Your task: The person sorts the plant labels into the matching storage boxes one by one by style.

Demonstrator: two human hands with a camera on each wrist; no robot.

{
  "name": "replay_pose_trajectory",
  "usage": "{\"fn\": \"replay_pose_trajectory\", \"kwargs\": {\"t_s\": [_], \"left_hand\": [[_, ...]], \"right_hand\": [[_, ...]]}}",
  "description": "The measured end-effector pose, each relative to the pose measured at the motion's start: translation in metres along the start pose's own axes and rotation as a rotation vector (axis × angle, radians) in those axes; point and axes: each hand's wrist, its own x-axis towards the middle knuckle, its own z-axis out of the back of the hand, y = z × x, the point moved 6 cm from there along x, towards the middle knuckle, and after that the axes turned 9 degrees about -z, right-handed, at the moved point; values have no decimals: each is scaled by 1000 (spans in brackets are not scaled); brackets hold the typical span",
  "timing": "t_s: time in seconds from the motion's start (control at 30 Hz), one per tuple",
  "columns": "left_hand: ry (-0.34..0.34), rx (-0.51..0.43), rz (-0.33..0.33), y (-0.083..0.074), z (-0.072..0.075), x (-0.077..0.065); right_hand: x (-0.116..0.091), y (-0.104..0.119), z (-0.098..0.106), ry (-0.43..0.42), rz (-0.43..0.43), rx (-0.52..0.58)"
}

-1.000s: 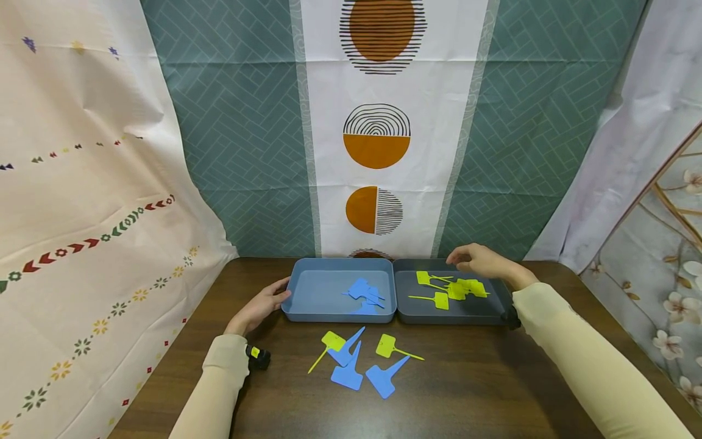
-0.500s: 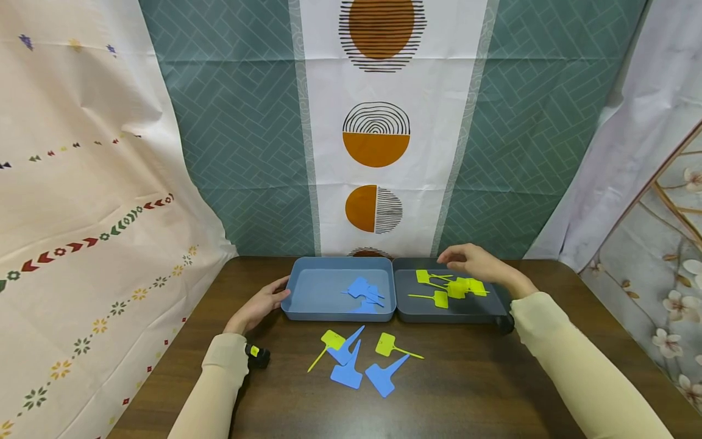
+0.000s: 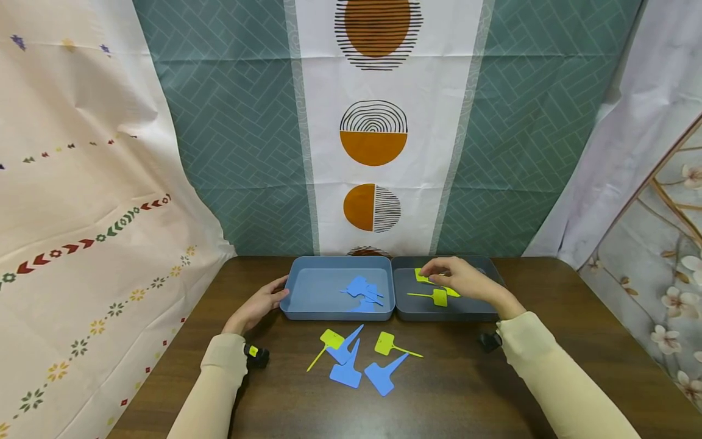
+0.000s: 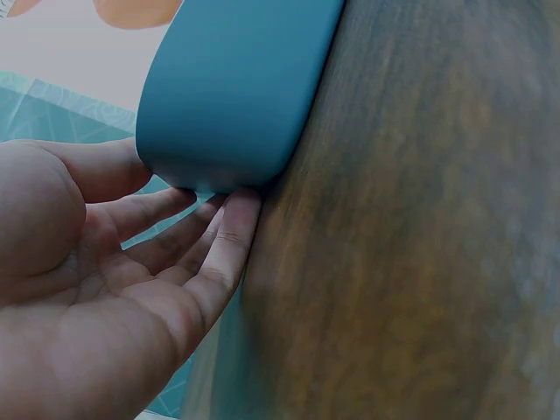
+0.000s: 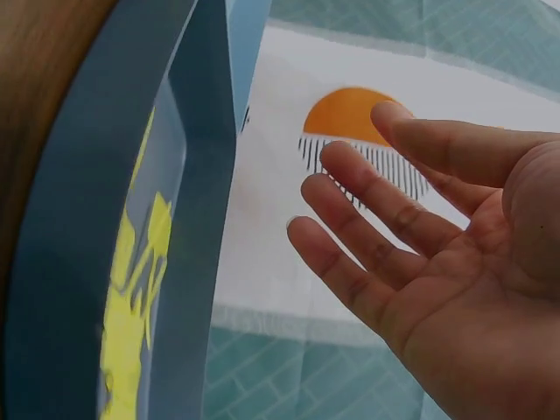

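My left hand (image 3: 262, 306) rests its fingertips against the outer left end of the blue tray (image 3: 318, 316); in the left wrist view the fingers lie fairly straight on the tray's end wall (image 4: 232, 96). Over the dark grey tray (image 3: 477, 313) hovers my right hand (image 3: 460, 279), its fingers loosely spread and holding nothing in the right wrist view. Beneath it lie several yellow plant labels (image 3: 440, 297), partly hidden by the hand. Blue plant labels (image 3: 359, 285) are heaped in the right part of the blue tray.
In front of the trays, on the brown wooden table (image 3: 439, 390), lie loose T-shaped labels: a yellow label (image 3: 331, 339) at left, another yellow label (image 3: 385, 343) at right, and three blue labels, one (image 3: 379, 378) nearest the front. A patterned curtain (image 3: 247, 152) hangs behind.
My right hand has moved left and lower over the dark tray, now covering part of the yellow labels. My left hand stays at the blue tray's end.
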Motion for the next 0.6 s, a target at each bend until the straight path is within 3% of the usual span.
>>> {"fn": "replay_pose_trajectory", "kwargs": {"t_s": [0.3, 0.6], "left_hand": [[-10, -2, 6, -3, 1, -2], [6, 3, 8, -3, 0, 0]], "right_hand": [[-5, 26, -35, 37, 74, 43], [-12, 40, -81, 183, 115, 101]]}}
